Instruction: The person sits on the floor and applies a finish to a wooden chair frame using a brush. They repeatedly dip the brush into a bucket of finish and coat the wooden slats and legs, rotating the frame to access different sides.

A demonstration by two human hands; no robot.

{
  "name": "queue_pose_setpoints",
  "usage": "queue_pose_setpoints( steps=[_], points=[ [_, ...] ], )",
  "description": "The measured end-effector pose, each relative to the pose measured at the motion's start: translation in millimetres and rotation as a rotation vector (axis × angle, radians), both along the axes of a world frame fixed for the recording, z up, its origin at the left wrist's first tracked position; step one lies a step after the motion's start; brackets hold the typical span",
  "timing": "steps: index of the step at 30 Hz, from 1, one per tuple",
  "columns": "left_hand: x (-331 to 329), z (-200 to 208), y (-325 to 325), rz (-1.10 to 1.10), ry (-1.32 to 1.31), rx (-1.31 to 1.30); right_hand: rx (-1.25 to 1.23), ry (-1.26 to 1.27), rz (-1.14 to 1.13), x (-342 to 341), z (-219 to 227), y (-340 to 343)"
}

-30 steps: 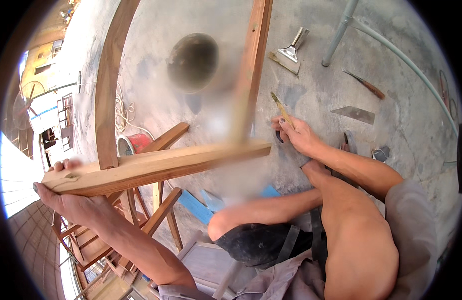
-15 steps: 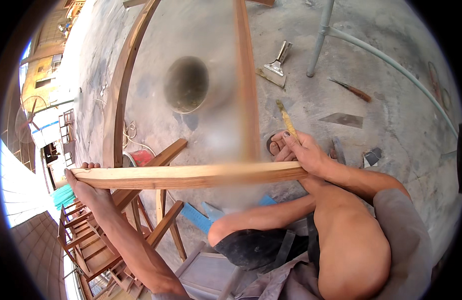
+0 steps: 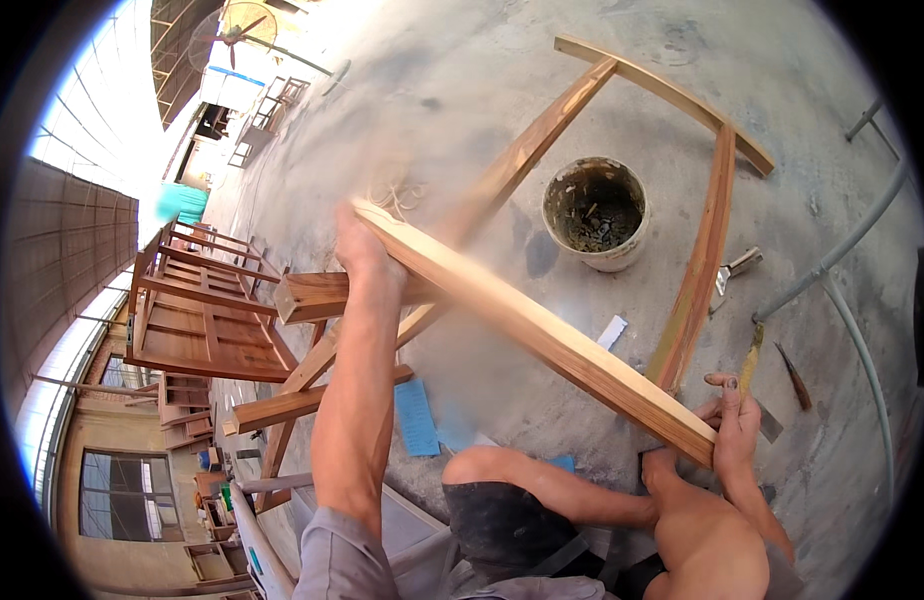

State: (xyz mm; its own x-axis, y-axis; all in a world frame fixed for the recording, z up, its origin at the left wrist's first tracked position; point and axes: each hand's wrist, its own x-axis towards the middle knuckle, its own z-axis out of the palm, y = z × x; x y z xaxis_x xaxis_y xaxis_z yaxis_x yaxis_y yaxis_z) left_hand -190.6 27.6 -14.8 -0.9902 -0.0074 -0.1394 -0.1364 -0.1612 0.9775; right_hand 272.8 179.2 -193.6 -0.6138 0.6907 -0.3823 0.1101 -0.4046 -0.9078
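I hold a long wooden beam (image 3: 542, 335) that slants across the middle of the view. My left hand (image 3: 360, 250) grips its far upper end, arm stretched out. My right hand (image 3: 734, 425) grips its near lower end, next to my raised knee (image 3: 482, 470), and also holds a thin yellow-handled tool (image 3: 750, 352) pointing up. The beam is blurred with motion. Behind it lies a large wooden frame (image 3: 704, 262) on the concrete floor.
A dirty white bucket (image 3: 595, 213) stands inside the frame. A scraper (image 3: 734, 268), a grey hose (image 3: 842, 290) and a small chisel (image 3: 792, 375) lie at the right. Wooden chair frames (image 3: 207, 315) stand at the left; a blue sheet (image 3: 417, 417) lies below them.
The view has swung sharply, so the bucket and frame now lie upper right. The beam has turned from level to a slant, its left end raised away from me.
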Motion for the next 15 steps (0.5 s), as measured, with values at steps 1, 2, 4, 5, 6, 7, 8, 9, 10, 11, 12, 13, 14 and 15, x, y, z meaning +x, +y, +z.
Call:
queue_pose_setpoints(
  steps=[1,2,4,5,6,7,8,9,10,11,12,13,14,15],
  points=[
    [6,-2,2,-0.007,0.014,0.004,0.019,-0.01,0.003,6,2,3],
    [9,-2,6,0.012,0.018,0.007,0.036,-0.018,0.005,9,6,7],
    [21,1,17,0.049,0.019,0.009,0.093,-0.035,-0.014,10,19,13],
    [28,6,19,0.059,0.018,-0.001,0.119,-0.047,-0.022,12,25,16],
    [25,5,18,0.045,0.019,0.014,0.137,-0.052,-0.019,12,30,19],
    [21,2,17,0.03,0.021,0.027,0.154,-0.058,-0.017,12,35,22],
    [19,2,18,0.012,0.022,0.041,0.171,-0.063,-0.019,13,42,26],
    [18,2,18,0.033,0.008,0.03,0.198,-0.065,0.02,14,52,31],
    [18,3,20,0.051,-0.008,0.017,0.223,-0.068,0.056,14,64,38],
    [18,4,21,0.066,-0.023,0.004,0.248,-0.071,0.09,14,75,43],
    [14,1,20,0.063,-0.02,0.0,0.286,-0.095,0.111,14,84,47],
    [8,-3,15,0.057,-0.016,-0.005,0.323,-0.12,0.131,12,92,51],
    [12,1,18,0.051,-0.012,-0.009,0.36,-0.145,0.151,10,102,54],
    [15,5,23,0.071,-0.049,-0.009,0.345,-0.145,0.164,7,113,60]
  ],
)
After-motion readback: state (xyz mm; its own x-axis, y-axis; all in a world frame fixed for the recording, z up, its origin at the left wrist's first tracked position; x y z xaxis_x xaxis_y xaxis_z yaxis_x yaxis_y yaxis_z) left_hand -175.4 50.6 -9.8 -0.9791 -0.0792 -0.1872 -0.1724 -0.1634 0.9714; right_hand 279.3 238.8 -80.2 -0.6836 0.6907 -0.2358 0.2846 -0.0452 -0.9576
